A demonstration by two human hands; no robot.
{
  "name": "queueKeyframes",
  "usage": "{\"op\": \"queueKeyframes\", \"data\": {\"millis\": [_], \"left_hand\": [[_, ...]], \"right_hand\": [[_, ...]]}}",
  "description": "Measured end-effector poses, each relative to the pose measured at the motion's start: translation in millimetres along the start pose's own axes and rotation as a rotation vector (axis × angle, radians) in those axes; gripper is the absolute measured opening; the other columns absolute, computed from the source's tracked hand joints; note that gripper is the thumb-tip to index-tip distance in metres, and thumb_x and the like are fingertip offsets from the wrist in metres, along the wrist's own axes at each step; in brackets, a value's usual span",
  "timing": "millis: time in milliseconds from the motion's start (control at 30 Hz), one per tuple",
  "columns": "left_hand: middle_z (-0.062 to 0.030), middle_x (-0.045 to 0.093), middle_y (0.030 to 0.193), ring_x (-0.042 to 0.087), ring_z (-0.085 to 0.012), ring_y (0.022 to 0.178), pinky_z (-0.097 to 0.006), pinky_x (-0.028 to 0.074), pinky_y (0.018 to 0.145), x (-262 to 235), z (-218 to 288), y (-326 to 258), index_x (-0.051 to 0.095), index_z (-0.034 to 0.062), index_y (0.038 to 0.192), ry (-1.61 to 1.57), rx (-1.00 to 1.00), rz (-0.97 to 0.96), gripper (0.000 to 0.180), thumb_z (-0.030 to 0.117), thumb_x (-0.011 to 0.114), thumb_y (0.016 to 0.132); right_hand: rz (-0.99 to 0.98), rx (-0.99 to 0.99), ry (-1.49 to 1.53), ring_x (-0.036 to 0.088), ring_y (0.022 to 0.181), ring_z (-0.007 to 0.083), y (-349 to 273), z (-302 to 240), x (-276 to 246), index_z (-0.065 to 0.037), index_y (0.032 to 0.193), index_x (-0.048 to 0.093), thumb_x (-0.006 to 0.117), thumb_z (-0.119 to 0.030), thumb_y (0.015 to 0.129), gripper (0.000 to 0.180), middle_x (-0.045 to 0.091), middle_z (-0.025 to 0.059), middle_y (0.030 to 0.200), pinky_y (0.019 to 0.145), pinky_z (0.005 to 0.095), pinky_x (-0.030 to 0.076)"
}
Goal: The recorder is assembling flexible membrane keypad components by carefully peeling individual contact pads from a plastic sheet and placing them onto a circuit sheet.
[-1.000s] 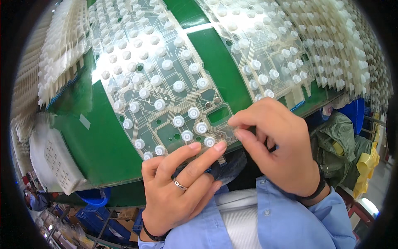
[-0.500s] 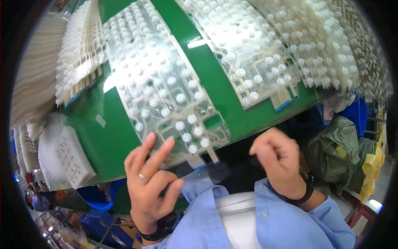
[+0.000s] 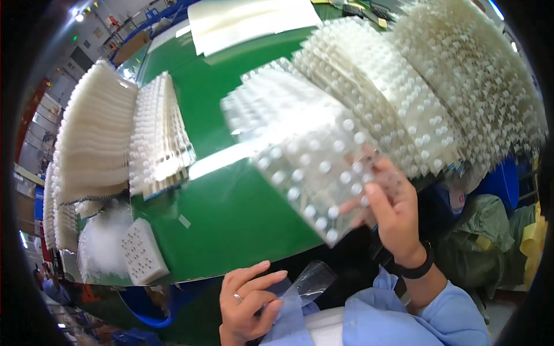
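Note:
My right hand (image 3: 388, 209) grips the near edge of a clear flexible sheet studded with white rubber buttons (image 3: 300, 151) and holds it lifted and tilted above the green table (image 3: 231, 213). Low in the view, below the table's front edge, my left hand (image 3: 249, 300) with a ring pinches a strip of thin clear film (image 3: 306, 285) in front of my blue sleeve.
Overlapping rows of similar white button sheets (image 3: 427, 86) cover the table's right side. Upright stacks of white sheets (image 3: 115, 138) stand at the left, with a small white perforated block (image 3: 141, 252) near the front edge. A pale sheet (image 3: 248, 20) lies at the far end.
The button sheet lay flat on the table a second ago under both hands. Now my right hand has lifted it, and my left hand has dropped below the edge with the clear film.

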State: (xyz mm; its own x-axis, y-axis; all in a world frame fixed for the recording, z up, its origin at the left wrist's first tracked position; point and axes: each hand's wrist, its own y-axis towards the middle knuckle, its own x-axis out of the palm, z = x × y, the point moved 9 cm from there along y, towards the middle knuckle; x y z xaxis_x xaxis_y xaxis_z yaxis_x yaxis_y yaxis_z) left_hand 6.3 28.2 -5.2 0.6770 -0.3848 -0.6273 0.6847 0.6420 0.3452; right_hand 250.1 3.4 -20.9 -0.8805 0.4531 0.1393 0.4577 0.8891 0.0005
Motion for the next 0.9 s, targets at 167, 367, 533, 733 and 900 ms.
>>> {"op": "queueKeyframes", "data": {"millis": [167, 367, 533, 733, 900], "left_hand": [[-0.0067, 0.074, 0.104, 0.064, -0.0288, 0.108, -0.041, 0.045, 0.087, 14.6, 11.0, 12.8, 0.061, 0.0083, 0.069, 0.068, 0.066, -0.091, 0.017, 0.018, 0.071, 0.079], [-0.0028, 0.072, 0.109, 0.063, -0.0240, 0.112, -0.038, 0.044, 0.091, 23.2, 13.8, 31.9, 0.062, 0.0097, 0.075, 0.060, 0.062, -0.136, 0.013, 0.015, 0.073, 0.080], [-0.0045, 0.070, 0.113, 0.062, -0.0265, 0.115, -0.040, 0.043, 0.093, 32.0, 26.0, 52.9, 0.062, 0.0082, 0.077, 0.036, 0.126, -0.179, 0.013, 0.015, 0.073, 0.080], [-0.0103, 0.061, 0.131, 0.051, -0.0313, 0.128, -0.044, 0.038, 0.101, 58.2, 24.0, 96.0, 0.060, 0.0053, 0.081, 0.019, 0.162, -0.243, 0.015, 0.016, 0.068, 0.085], [-0.0145, 0.051, 0.142, 0.041, -0.0348, 0.137, -0.045, 0.032, 0.107, 77.7, -12.9, 88.3, 0.059, 0.0039, 0.084, -0.037, 0.096, -0.336, 0.015, 0.017, 0.063, 0.090]], "right_hand": [[0.071, 0.065, 0.000, 0.064, 0.077, 0.0156, 32.4, 41.6, -31.0, -0.001, 0.149, 0.028, 0.038, 0.008, 0.089, 0.062, 0.051, 0.0191, 0.130, 0.059, 0.0265, 0.057], [0.074, 0.034, 0.033, 0.064, 0.080, 0.0147, 18.2, 47.3, -34.8, -0.004, 0.151, 0.026, 0.037, 0.009, 0.089, 0.064, 0.043, 0.0238, 0.142, 0.061, 0.0267, 0.058], [0.130, 0.055, 0.136, 0.061, 0.074, 0.0091, 24.9, 47.5, -29.9, -0.004, 0.151, 0.027, 0.040, 0.006, 0.091, 0.062, 0.046, 0.0236, 0.140, 0.057, 0.0215, 0.056], [-0.032, 0.164, -0.127, 0.060, 0.094, 0.0112, 18.0, 60.8, -41.7, 0.001, 0.147, 0.031, 0.052, -0.001, 0.094, 0.057, 0.050, 0.0149, 0.131, 0.064, 0.0223, 0.053], [0.317, 0.033, -0.044, 0.056, 0.081, 0.0079, -56.0, 61.0, -74.4, 0.000, 0.135, 0.038, 0.062, -0.006, 0.092, 0.049, 0.053, 0.0110, 0.115, 0.063, 0.0207, 0.049]]}}
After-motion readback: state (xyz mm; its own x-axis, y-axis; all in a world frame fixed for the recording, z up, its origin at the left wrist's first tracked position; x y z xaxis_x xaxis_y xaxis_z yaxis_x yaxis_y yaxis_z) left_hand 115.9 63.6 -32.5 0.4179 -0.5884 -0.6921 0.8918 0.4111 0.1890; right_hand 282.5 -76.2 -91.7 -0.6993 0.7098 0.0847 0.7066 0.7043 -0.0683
